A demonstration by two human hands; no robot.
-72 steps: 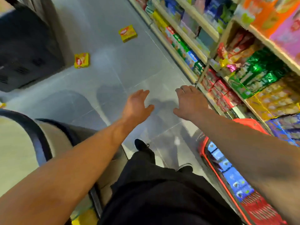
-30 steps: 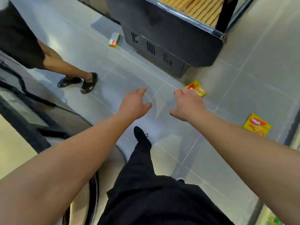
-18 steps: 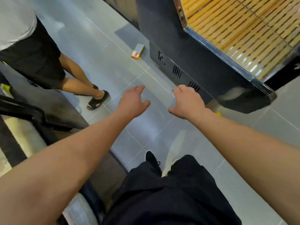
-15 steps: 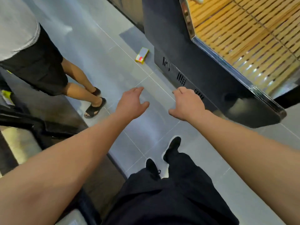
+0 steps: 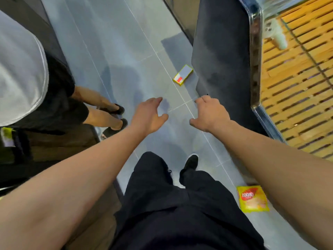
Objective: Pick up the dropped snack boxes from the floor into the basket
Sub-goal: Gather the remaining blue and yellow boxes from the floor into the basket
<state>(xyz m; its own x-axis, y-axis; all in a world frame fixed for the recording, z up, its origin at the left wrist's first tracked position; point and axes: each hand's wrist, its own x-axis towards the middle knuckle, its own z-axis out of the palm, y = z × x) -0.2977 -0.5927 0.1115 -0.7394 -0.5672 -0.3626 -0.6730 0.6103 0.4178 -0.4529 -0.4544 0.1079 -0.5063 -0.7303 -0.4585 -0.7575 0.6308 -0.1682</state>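
Reading "nabati" on the yellow snack box (image 5: 252, 199) — left hand (image 5: 148, 116) spread, right hand (image 5: 210, 113) loosely curled, both empty.

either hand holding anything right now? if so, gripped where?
Nothing is held. The left hand and right hand are both empty in the air, fingers loosely curled. Two yellow snack boxes lie untouched on the floor: one ahead, one by the right forearm.

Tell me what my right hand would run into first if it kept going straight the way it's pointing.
Probably the dark cabinet: your right hand points up the aisle along its base. The yellow snack box lies slightly left of that line. Depth is unclear, so it might only skim past.
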